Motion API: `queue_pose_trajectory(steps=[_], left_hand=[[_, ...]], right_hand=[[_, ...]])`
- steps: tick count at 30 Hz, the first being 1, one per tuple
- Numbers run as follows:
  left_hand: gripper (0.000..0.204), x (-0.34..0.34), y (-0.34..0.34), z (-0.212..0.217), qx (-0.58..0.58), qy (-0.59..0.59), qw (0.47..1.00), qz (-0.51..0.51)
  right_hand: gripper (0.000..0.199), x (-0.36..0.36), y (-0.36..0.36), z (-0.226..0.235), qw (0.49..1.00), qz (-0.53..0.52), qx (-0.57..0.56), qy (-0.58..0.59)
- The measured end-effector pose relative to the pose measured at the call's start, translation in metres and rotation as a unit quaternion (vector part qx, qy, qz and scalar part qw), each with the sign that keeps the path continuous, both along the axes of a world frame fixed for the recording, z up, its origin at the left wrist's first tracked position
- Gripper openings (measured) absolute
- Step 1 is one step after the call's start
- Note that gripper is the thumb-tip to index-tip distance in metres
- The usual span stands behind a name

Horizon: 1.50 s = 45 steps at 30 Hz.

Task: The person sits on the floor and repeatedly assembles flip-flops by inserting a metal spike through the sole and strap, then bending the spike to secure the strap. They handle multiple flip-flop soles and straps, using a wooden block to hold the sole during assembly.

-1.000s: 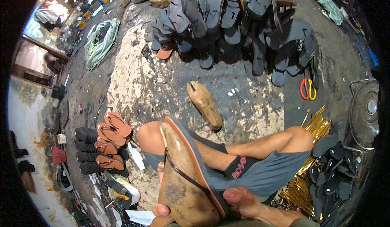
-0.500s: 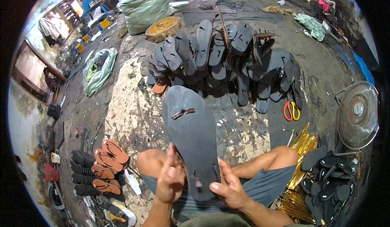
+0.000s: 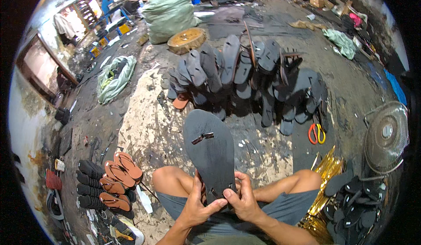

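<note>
Here you're holding the dark sole [image 3: 211,155] above your lap, its wide end showing between the left and right edges of the smeared, pale floor sheet [image 3: 142,122]. Your left hand [image 3: 195,204] is clasping the narrow end's left rim; your right hand [image 3: 243,200] is pinching the other side, thumb resting by the slits. For good control, you'd want to be matching both thumbs' pressure and backing them with the fingers behind, since uneven pressing could be twisting something this flexible-looking. The face is looking matte and rubbery, tapering from a rounded end, while the strap tab [image 3: 202,138] is gleaming, glossy and flat against it.
</note>
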<state>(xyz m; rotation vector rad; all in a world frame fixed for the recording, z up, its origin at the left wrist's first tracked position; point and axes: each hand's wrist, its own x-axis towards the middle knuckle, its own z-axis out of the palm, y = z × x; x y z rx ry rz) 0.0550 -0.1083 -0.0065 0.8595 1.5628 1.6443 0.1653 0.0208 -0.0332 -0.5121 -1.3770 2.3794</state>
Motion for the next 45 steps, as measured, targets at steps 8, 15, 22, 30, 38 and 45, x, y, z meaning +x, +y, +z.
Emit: queue_pose_trajectory(steps=[8,15,22,30,38,45], left_hand=[[0.131,-0.019,0.016,0.033,0.22,-0.026,0.962,0.161],[0.104,-0.131,-0.046,0.002,0.163,-0.073,0.901,0.395],[0.08,-0.252,-0.358,-0.042,-0.051,0.151,0.649,0.744],[0.065,-0.195,-0.371,-0.062,-0.118,0.148,0.793,0.578],[0.05,-0.149,-0.191,0.026,0.056,0.072,0.88,0.467],[0.065,-0.102,0.024,0.025,0.047,-0.021,0.996,0.07]], right_hand=[[0.105,-0.021,-0.011,0.021,0.947,-0.135,0.249,0.152],[0.059,-0.042,0.003,0.031,0.943,0.118,0.286,-0.119],[0.064,-0.021,0.131,-0.068,0.84,0.002,0.415,-0.35],[0.086,-0.131,0.365,0.008,0.933,-0.346,0.095,-0.038],[0.03,-0.117,0.378,0.044,0.924,-0.375,-0.052,0.06],[0.033,0.0,0.086,-0.006,0.999,-0.036,0.009,0.005]])
